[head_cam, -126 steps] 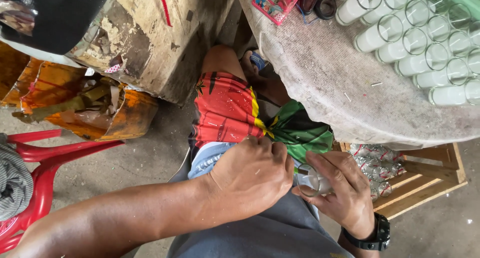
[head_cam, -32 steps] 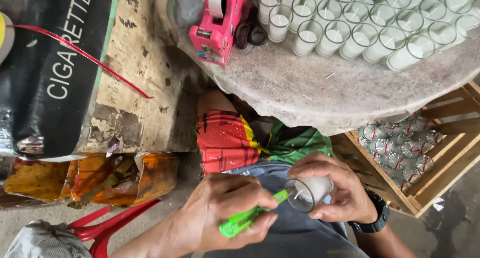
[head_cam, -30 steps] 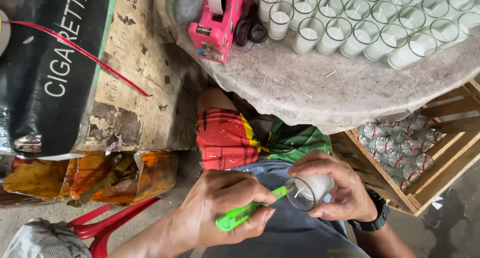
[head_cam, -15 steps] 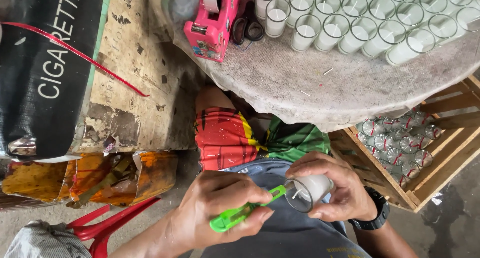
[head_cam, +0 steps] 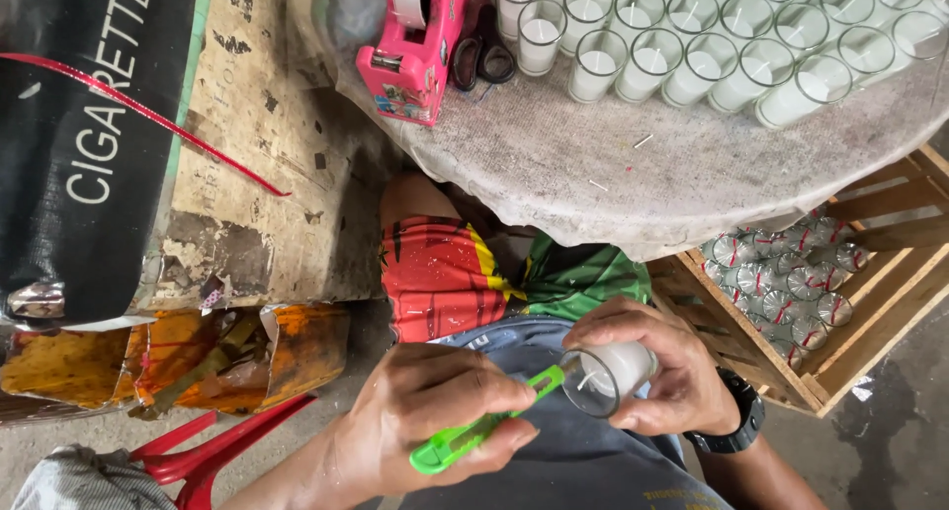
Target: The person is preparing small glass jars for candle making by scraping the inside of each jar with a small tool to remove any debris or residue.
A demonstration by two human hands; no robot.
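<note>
Above the person's lap, the round desk carries rows of glass candles and a pink tape dispenser. Lower, the right hand has its fingers clamped on a tilted candle glass, mouth turned so the left hand, fingers closed around a green cutter, can reach its wick.

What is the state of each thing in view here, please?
left hand: closed around the green cutter
green cutter: tip at the jar's mouth
right hand: gripping the glass candle jar
glass candle jar: tipped sideways, wax-filled
candle glasses on the table: upright, filled
wooden crate: open, holds wrapped jars
</note>
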